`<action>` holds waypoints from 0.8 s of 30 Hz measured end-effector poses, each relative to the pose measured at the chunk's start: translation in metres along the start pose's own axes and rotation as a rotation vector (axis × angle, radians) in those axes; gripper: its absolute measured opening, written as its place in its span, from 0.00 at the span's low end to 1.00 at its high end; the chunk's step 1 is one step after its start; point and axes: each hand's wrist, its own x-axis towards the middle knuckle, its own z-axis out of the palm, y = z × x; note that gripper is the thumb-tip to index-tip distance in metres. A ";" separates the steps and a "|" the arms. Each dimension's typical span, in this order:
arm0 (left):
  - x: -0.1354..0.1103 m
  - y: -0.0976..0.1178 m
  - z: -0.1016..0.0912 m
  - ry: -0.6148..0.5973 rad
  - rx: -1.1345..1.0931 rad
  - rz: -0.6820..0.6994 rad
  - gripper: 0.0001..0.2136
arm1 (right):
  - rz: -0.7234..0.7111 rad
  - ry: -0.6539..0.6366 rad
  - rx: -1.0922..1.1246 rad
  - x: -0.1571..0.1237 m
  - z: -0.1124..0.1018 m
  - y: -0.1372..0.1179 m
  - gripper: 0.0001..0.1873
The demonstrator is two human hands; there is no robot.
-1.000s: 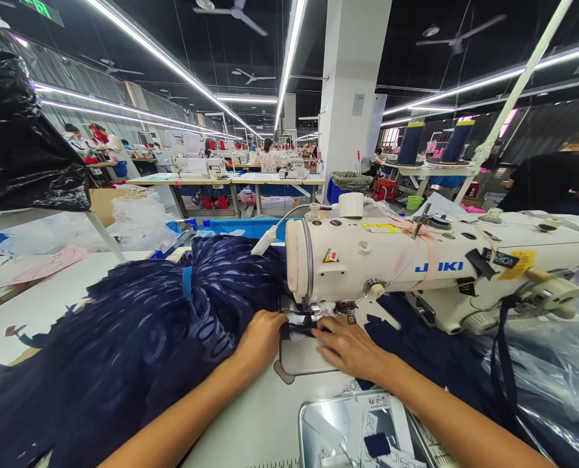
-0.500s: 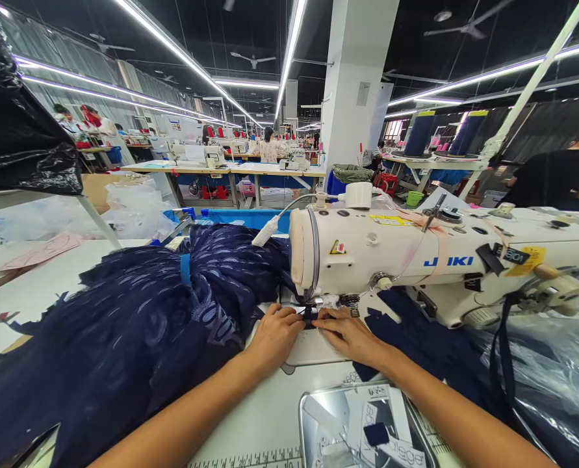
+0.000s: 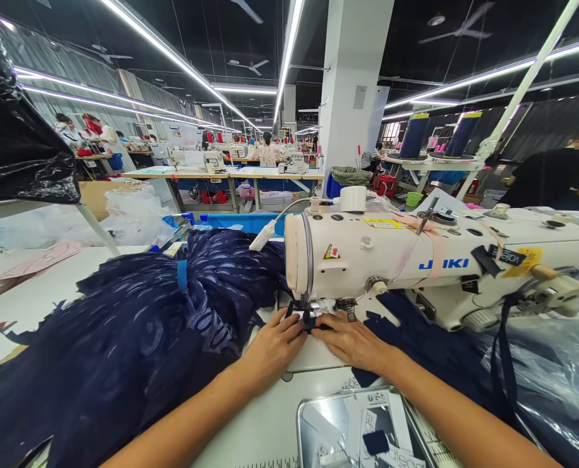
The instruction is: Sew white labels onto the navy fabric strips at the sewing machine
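A white sewing machine (image 3: 357, 247) stands in front of me, its needle end on the left. Under its presser foot lies a small dark navy fabric piece (image 3: 309, 323). My left hand (image 3: 275, 344) grips the left side of this piece, fingers bunched close to the foot. From the right, my right hand (image 3: 351, 339) holds the other side, its fingertips near the needle. The fingers partly cover the piece, so its shape is hard to make out. Left of the machine is a big bundle of navy lace fabric (image 3: 138, 325), tied with a blue band (image 3: 182, 276).
A metal tray (image 3: 303, 432) with labels and a small dark square sits near me. Navy strips (image 3: 411, 338) and clear plastic (image 3: 552, 364) lie to the right. A black plastic bag (image 3: 21, 130) hangs at left. Thread cones (image 3: 413, 138) stand behind; a person (image 3: 552, 175) sits far right.
Both hands stay at the presser foot, with the left fingers slightly shifted on the fabric piece. The whole view has moved a little.
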 end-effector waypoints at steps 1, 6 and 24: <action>-0.001 0.000 0.000 -0.033 -0.027 -0.004 0.10 | 0.011 0.001 0.003 0.000 0.000 0.000 0.16; -0.003 -0.001 -0.002 -0.124 -0.091 -0.061 0.17 | 0.047 0.011 0.020 -0.002 0.001 -0.003 0.15; 0.006 0.007 -0.005 -0.274 -0.037 -0.175 0.21 | 0.056 0.030 -0.094 0.005 0.003 -0.006 0.14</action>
